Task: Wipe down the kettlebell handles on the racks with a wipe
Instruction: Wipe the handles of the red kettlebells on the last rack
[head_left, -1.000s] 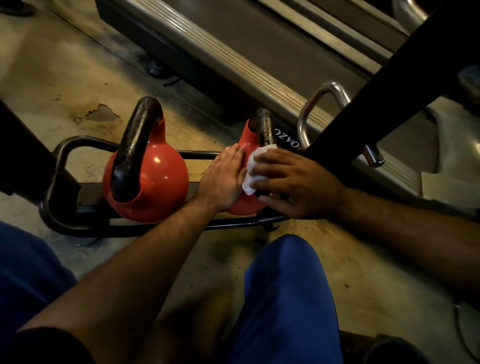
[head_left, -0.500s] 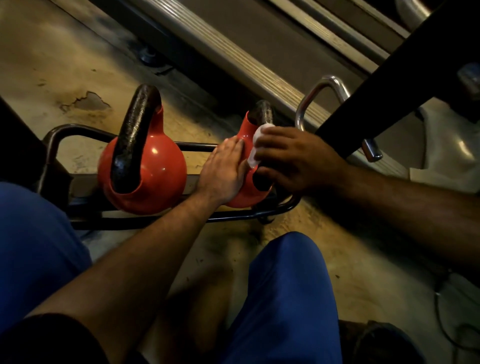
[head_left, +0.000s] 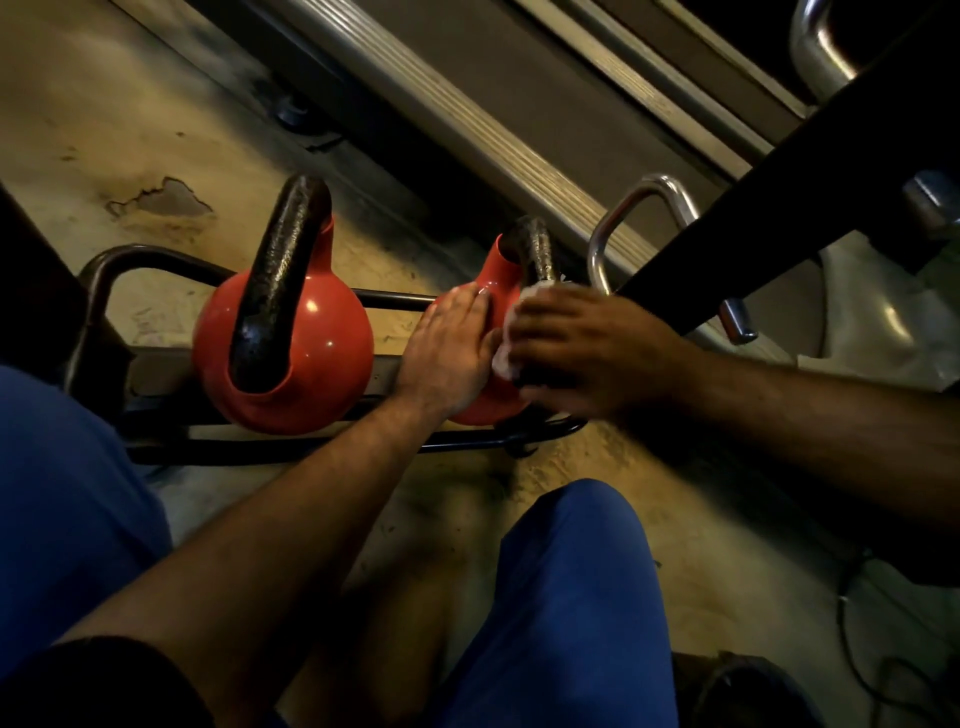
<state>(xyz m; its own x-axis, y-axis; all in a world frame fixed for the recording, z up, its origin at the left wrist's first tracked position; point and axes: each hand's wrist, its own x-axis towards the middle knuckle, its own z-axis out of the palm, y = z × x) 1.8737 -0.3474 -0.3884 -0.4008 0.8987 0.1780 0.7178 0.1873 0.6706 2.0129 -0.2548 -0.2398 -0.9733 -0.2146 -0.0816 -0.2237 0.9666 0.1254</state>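
Observation:
Two red kettlebells with black handles sit on a low black rack (head_left: 104, 270) on the floor. The left kettlebell (head_left: 332, 332) stands free, its handle (head_left: 280, 275) untouched. My left hand (head_left: 449, 348) lies flat with fingers together against the side of the right kettlebell (head_left: 498, 275). My right hand (head_left: 576, 348) is closed around that kettlebell's black handle (head_left: 537, 249) with a white wipe (head_left: 506, 353) pressed under the fingers; only the wipe's edges show. The lower part of that handle is hidden by my hand.
A black slanted beam (head_left: 779, 171) crosses just right of my right hand. A chrome bar loop (head_left: 644, 202) stands behind it. A ribbed metal treadmill rail (head_left: 467, 119) runs diagonally beyond the rack. My blue-clad knees (head_left: 576, 597) are at the bottom.
My right hand with the wipe slid up the handle half a second ago and is now back down toward its base. My left hand stays on the kettlebell's side.

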